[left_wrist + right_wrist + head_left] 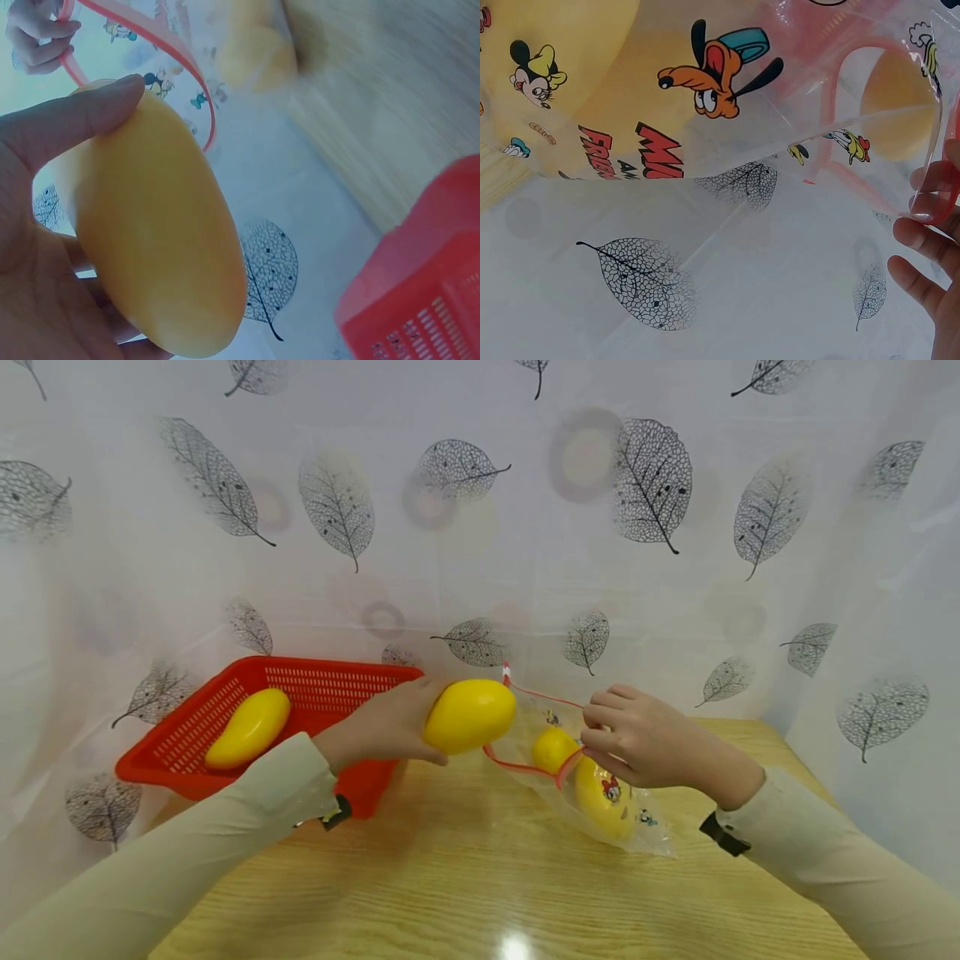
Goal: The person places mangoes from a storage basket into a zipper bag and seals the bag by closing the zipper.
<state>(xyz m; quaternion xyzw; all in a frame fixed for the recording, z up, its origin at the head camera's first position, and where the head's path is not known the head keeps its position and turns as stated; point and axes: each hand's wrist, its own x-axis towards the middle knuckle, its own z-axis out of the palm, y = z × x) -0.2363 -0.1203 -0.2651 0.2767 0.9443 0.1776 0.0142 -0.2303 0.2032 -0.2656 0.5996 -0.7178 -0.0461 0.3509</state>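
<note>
A smooth yellow mango (472,717) is gripped in my left hand (393,722), held up over the table between the basket and the bag. In the left wrist view, the thumb lies across one end of the mango (157,225) and the fingers curl beneath it. My right hand (641,735) pinches the red-trimmed mouth of a clear plastic bag (656,842) printed with cartoon figures. The bag's mouth gapes toward the held mango. Inside lie a rounder yellow fruit (552,748) and a longer yellow one (600,802), seen through the plastic.
At the left stands a red slatted plastic basket (337,677) with another yellow mango (251,727) inside. Both rest on a light wooden table (450,877). Behind hangs a whitish curtain (510,560) with a leaf print, close to the table's back edge.
</note>
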